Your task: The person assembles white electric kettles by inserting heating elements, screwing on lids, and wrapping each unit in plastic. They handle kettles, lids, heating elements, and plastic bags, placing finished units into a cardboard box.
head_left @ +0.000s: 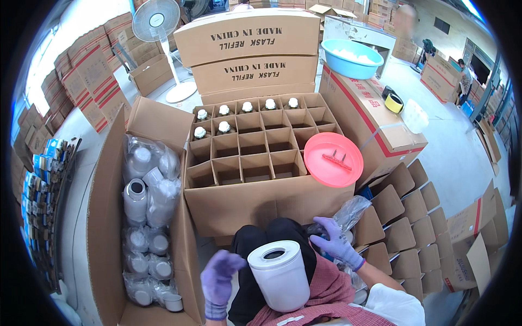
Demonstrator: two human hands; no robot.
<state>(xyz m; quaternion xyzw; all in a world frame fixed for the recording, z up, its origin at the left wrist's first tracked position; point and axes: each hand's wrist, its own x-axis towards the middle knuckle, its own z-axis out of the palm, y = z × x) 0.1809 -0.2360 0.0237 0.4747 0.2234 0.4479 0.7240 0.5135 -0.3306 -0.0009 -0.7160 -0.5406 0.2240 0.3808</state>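
Note:
A white flask body (281,285) rests upright, slightly tilted, on my lap, with a round hole in its top. Beside it on the left is my left hand (218,277) in a purple glove, fingers apart and holding nothing, not touching the flask. My right hand (337,243), also gloved, is stretched out past my right knee with its fingers spread, close to a clear plastic bag (352,212). Ahead stands a divided carton (244,204); several white-capped bottles (224,127) fill its back cells. A red round tray (348,144) with a small red piece lies on its right corner.
At left, a long open carton (106,217) holds a silver flask (135,201) and several plastic-wrapped pieces. Cardboard dividers (408,233) stand at right. A sealed carton (359,108) carries a blue basin (352,58) and a tape roll (393,103). A fan (157,22) stands behind.

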